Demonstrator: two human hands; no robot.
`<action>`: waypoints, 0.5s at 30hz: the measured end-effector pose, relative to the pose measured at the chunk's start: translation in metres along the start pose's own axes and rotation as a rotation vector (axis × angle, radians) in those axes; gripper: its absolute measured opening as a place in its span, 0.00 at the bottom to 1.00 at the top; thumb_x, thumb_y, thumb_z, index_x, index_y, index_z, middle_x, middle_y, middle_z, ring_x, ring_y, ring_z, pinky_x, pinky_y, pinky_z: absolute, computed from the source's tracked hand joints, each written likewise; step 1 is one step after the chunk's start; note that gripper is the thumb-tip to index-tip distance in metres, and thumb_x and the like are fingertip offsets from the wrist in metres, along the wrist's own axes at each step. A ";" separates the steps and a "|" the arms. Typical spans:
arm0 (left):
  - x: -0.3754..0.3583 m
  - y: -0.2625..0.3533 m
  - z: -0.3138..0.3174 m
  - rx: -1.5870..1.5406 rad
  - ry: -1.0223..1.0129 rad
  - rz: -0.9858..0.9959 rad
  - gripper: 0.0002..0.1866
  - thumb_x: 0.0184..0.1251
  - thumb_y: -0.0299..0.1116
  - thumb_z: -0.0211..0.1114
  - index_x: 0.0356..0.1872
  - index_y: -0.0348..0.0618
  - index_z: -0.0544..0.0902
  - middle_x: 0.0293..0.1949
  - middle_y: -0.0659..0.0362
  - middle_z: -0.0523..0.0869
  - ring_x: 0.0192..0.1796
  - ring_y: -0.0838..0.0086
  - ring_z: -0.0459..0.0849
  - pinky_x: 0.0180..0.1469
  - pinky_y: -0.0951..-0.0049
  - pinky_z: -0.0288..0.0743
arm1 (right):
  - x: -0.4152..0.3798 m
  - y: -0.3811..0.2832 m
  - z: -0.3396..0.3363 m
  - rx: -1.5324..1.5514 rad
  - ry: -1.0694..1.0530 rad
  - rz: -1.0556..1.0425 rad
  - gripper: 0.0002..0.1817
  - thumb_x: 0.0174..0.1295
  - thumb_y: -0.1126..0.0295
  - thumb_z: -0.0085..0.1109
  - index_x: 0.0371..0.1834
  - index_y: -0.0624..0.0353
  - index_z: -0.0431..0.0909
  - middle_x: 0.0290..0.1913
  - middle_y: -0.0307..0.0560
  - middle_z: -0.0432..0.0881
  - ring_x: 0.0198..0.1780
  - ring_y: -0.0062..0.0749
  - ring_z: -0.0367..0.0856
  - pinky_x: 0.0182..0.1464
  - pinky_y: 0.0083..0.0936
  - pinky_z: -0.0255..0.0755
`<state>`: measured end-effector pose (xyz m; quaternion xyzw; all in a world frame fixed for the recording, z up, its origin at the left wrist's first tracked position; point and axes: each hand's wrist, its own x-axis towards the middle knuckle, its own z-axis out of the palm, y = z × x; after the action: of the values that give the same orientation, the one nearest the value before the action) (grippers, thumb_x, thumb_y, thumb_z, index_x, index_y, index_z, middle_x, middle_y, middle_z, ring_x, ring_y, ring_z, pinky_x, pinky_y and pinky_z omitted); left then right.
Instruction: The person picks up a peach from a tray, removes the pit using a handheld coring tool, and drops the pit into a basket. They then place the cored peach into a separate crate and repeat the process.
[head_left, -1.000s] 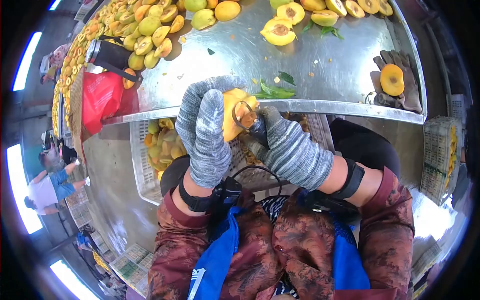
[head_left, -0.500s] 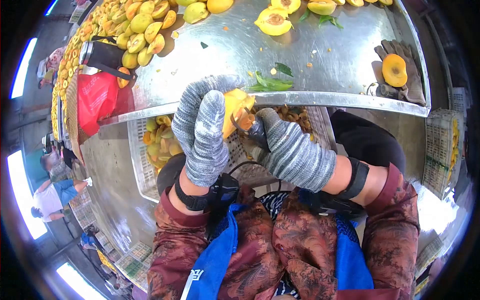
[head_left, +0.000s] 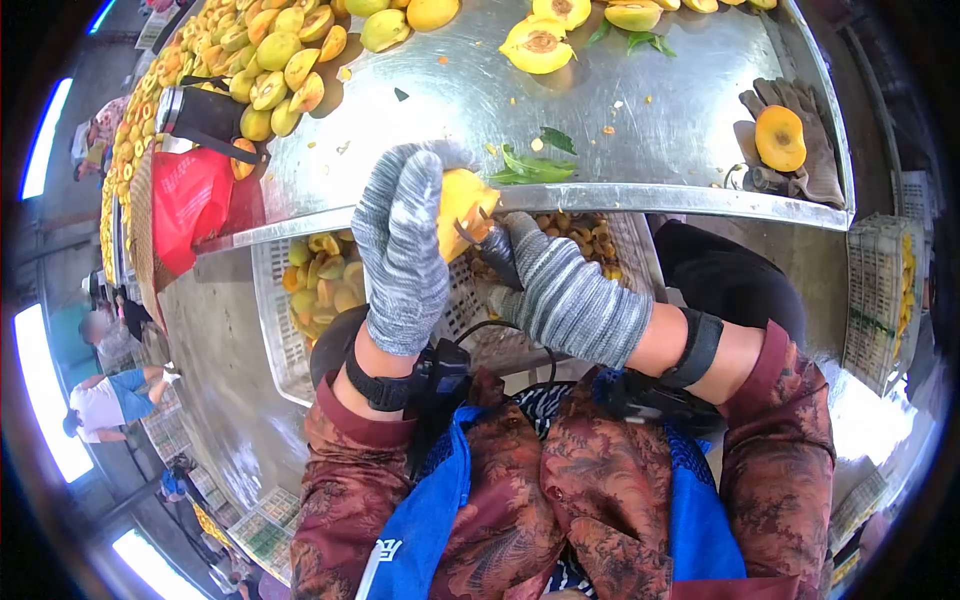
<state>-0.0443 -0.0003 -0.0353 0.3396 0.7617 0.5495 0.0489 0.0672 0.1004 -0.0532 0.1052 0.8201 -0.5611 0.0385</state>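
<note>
My left hand (head_left: 408,245), in a grey knit glove, is wrapped round a yellow peach (head_left: 460,212) at the table's front edge. In my gloved right hand (head_left: 575,300) is a black-handled pitting tool (head_left: 500,258). Its curved metal end touches the cut side of the peach; how deep it goes in cannot be made out. Below my hands stand white plastic crates, one holding peach halves (head_left: 328,285), another holding brownish scraps (head_left: 580,232).
A metal table (head_left: 420,130) carries a heap of peach halves (head_left: 270,60), green leaves (head_left: 535,168), a red bag (head_left: 190,200) and a dark cylindrical container (head_left: 205,112). A peach half (head_left: 780,138) rests on spare gloves (head_left: 825,170). Another person (head_left: 110,405) is at far left.
The peach has turned slightly in my left hand, and both hands have shifted a little left. The tool's metal end stays at the cut side. The view has moved slightly.
</note>
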 end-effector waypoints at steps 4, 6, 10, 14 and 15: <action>0.006 0.020 0.001 -0.439 -0.018 -0.239 0.16 0.64 0.35 0.51 0.46 0.34 0.73 0.38 0.54 0.79 0.43 0.72 0.77 0.50 0.72 0.70 | 0.001 -0.003 -0.007 0.069 -0.001 0.002 0.30 0.47 0.74 0.60 0.54 0.68 0.58 0.33 0.54 0.75 0.37 0.38 0.76 0.39 0.30 0.71; 0.010 0.020 -0.001 -0.599 -0.017 -0.300 0.16 0.64 0.36 0.51 0.46 0.34 0.73 0.40 0.54 0.79 0.45 0.72 0.76 0.52 0.72 0.69 | 0.008 -0.001 -0.015 0.198 -0.012 -0.039 0.32 0.47 0.74 0.61 0.55 0.70 0.57 0.37 0.47 0.75 0.40 0.25 0.73 0.42 0.26 0.70; 0.012 0.018 0.010 -0.520 0.044 -0.156 0.18 0.60 0.40 0.54 0.44 0.35 0.75 0.39 0.54 0.79 0.42 0.72 0.78 0.47 0.73 0.71 | 0.009 -0.003 0.005 0.441 0.001 -0.031 0.33 0.48 0.76 0.60 0.57 0.72 0.54 0.47 0.48 0.71 0.50 0.26 0.69 0.51 0.22 0.65; 0.006 0.023 0.011 -0.613 0.036 -0.330 0.15 0.58 0.38 0.58 0.40 0.35 0.77 0.36 0.55 0.80 0.38 0.73 0.79 0.43 0.75 0.74 | -0.001 -0.011 -0.002 0.237 -0.053 0.036 0.32 0.50 0.76 0.59 0.58 0.70 0.54 0.50 0.46 0.68 0.54 0.25 0.65 0.54 0.21 0.61; 0.006 0.020 0.012 -0.611 0.038 -0.339 0.15 0.58 0.38 0.58 0.40 0.35 0.77 0.36 0.55 0.80 0.38 0.73 0.79 0.43 0.75 0.74 | -0.002 -0.009 -0.002 0.241 -0.060 0.043 0.32 0.50 0.76 0.59 0.58 0.70 0.54 0.50 0.46 0.68 0.54 0.25 0.65 0.54 0.21 0.61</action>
<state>-0.0341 0.0156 -0.0203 0.1675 0.6084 0.7425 0.2247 0.0676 0.0985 -0.0438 0.1098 0.7429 -0.6574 0.0619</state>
